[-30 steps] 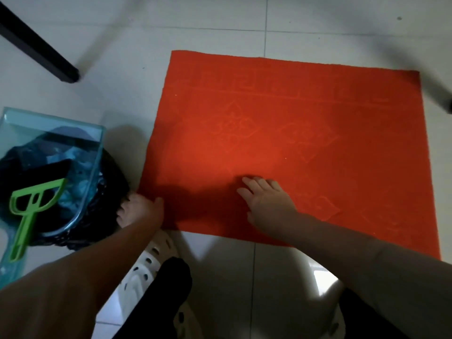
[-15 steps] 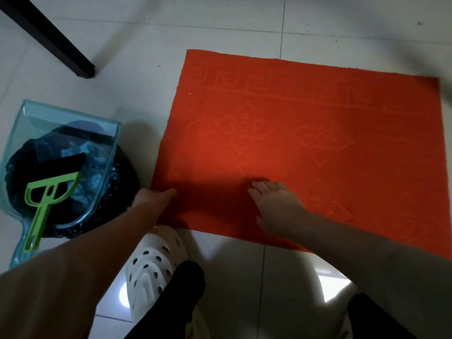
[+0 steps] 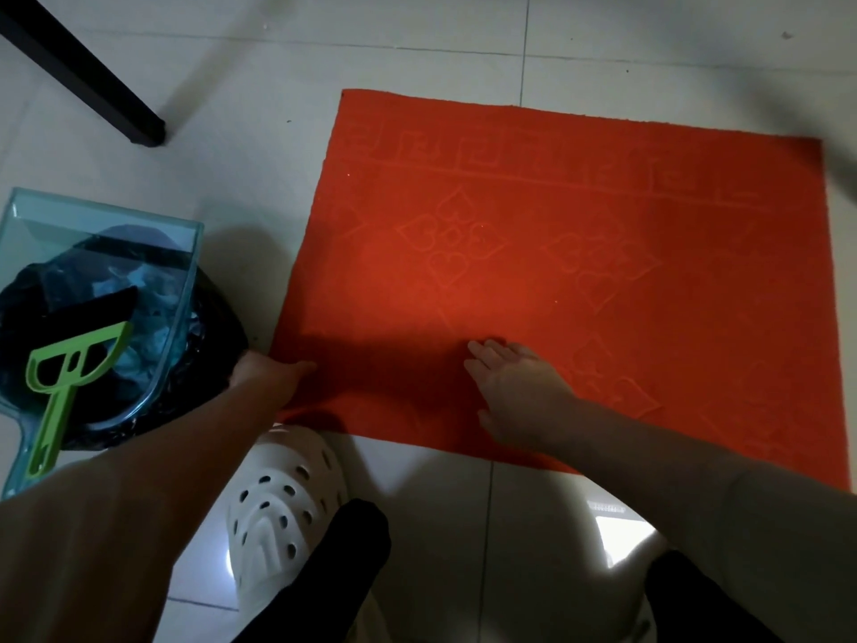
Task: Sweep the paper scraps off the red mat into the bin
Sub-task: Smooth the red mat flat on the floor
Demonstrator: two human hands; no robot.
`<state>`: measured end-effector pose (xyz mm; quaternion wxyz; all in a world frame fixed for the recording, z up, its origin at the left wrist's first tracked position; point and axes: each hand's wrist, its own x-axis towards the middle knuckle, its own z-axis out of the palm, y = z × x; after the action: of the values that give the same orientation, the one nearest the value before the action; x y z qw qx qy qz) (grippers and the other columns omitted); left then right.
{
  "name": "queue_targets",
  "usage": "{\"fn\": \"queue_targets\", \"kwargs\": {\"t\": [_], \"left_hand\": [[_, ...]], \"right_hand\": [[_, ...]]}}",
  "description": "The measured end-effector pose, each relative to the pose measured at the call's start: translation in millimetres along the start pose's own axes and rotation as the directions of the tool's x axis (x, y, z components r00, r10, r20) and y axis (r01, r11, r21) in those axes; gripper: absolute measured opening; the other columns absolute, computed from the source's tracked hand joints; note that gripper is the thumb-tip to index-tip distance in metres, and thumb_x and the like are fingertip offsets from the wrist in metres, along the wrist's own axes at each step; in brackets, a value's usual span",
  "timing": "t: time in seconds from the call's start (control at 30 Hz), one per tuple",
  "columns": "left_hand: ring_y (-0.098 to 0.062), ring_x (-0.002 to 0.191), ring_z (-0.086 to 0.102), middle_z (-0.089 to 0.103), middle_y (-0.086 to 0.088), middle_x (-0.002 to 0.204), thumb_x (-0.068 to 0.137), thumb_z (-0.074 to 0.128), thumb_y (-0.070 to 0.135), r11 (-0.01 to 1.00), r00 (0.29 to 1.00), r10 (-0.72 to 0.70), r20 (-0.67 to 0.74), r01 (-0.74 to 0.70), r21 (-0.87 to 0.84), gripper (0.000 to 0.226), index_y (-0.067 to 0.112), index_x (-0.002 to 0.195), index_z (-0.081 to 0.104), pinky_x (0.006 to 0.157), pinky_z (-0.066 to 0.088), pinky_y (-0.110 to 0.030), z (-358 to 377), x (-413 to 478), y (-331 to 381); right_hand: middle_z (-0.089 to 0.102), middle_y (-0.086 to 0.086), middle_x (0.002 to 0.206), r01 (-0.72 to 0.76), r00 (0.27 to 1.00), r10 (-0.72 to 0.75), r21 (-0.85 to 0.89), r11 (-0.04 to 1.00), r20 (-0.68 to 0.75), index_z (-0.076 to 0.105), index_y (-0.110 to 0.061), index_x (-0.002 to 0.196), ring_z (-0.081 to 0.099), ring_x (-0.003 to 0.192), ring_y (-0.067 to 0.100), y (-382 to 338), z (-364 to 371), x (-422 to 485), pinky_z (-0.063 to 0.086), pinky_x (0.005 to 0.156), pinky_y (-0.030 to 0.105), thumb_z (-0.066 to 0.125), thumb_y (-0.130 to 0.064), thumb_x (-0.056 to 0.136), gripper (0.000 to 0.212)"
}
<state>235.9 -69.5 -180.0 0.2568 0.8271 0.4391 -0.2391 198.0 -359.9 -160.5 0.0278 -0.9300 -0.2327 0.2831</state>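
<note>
Currently, the right grip [image 3: 514,392] is released: the bare hand lies palm-down on the red mat [image 3: 603,271] close to its near edge, fingers straight and together, pointing away from the person. The left grip [image 3: 264,378] sits at the mat's near-left corner with the thumb on the pile. Its fingers are hidden, so whether it pinches the edge cannot be determined.

The mat lies flat on the tiled floor [image 3: 417,48], long axis running left to right. Only a few pale specks [image 3: 482,226] show on it, too small to identify. Pale crumpled material [image 3: 148,313], probably paper scraps, shows through the clear dustpan [image 3: 106,225] resting across the bin [image 3: 222,327]. A green brush [image 3: 60,387] lies in the dustpan.

Key relation: the bin stands left of the mat, just beside the near-left corner. The left grip is the nearer one. Any remaining sweep from the right grip must travel leftward along the long axis. Judged status: task nearly complete.

A white shoe [image 3: 283,498] stands at the near edge.
</note>
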Motion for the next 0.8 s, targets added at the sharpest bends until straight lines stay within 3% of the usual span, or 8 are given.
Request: {"fn": "queue_targets", "kwargs": {"t": [0.1,0.17,0.3,0.43,0.5,0.63,0.8], "left_hand": [[-0.032,0.095,0.055,0.057,-0.021,0.118,0.069,0.082,0.036,1.0,0.999,0.013,-0.039,-0.013,0.012,0.072,0.002,0.122,0.047,0.081,0.049,-0.042,-3,-3,-1],[-0.039,0.108,0.053,0.057,-0.02,0.119,0.07,0.078,0.038,0.972,0.97,0.177,-0.167,-0.146,0.184,0.065,0.007,0.12,0.05,0.092,0.046,-0.048,0,-15,-3],[-0.032,0.098,0.056,0.054,-0.011,0.108,0.079,0.063,0.025,0.727,0.707,0.66,-0.252,-0.519,0.449,0.035,0.011,0.107,0.048,0.078,0.049,-0.044,8,-48,-5],[-0.033,0.111,0.057,0.052,-0.013,0.136,0.076,0.063,0.01,0.417,0.441,0.892,-0.097,-0.721,0.554,0.033,0.008,0.107,0.054,0.088,0.05,-0.045,16,-71,3],[-0.035,0.128,0.049,0.041,-0.014,0.148,0.076,0.06,0.002,0.295,0.361,0.933,0.011,-0.779,0.553,0.028,0.007,0.103,0.056,0.098,0.046,-0.047,28,-84,9],[-0.031,0.148,0.007,0.009,-0.006,0.161,0.087,0.042,0.009,0.189,0.415,0.853,0.316,-0.81,0.554,0.036,0.018,0.122,0.043,0.115,0.024,-0.051,58,-87,18],[-0.041,0.146,0.002,0.0,-0.011,0.16,0.089,0.048,0.014,0.162,0.533,0.688,0.492,-0.774,0.612,0.051,0.021,0.136,0.03,0.11,0.023,-0.063,66,-72,37]], "right_hand": [[0.019,0.011,0.16,0.002,1.0,-0.003,0.014,1.0,0.009,0.032,-0.012,0.147,0.022,0.146,0.026,1,-1,0,0.013,0.12,0.039,0.053,-0.038,0.088,0.068],[0.019,0.011,0.16,0.005,1.0,-0.006,0.02,1.0,0.015,0.032,-0.011,0.147,0.021,0.147,0.026,1,-1,1,0.012,0.12,0.039,0.052,-0.039,0.089,0.068],[0.019,0.012,0.16,0.013,1.0,-0.014,0.01,1.0,0.012,0.033,-0.01,0.147,0.021,0.146,0.027,1,1,1,0.013,0.121,0.04,0.052,-0.042,0.089,0.068],[0.017,0.013,0.161,0.016,1.0,-0.016,0.006,1.0,0.022,0.031,-0.011,0.147,0.019,0.147,0.027,3,2,1,0.012,0.122,0.04,0.052,-0.045,0.09,0.07],[0.017,0.013,0.161,0.02,1.0,-0.02,0.007,1.0,0.02,0.032,-0.011,0.147,0.019,0.148,0.026,3,3,1,0.012,0.121,0.04,0.052,-0.045,0.089,0.07],[0.019,0.012,0.16,0.02,1.0,-0.02,0.005,1.0,0.005,0.035,-0.012,0.145,0.021,0.147,0.025,3,2,0,0.014,0.121,0.039,0.054,-0.045,0.088,0.068],[0.017,0.012,0.161,0.02,1.0,-0.02,-0.002,1.0,0.014,0.033,-0.013,0.147,0.02,0.147,0.026,3,3,0,0.013,0.121,0.039,0.053,-0.046,0.089,0.069]]}}
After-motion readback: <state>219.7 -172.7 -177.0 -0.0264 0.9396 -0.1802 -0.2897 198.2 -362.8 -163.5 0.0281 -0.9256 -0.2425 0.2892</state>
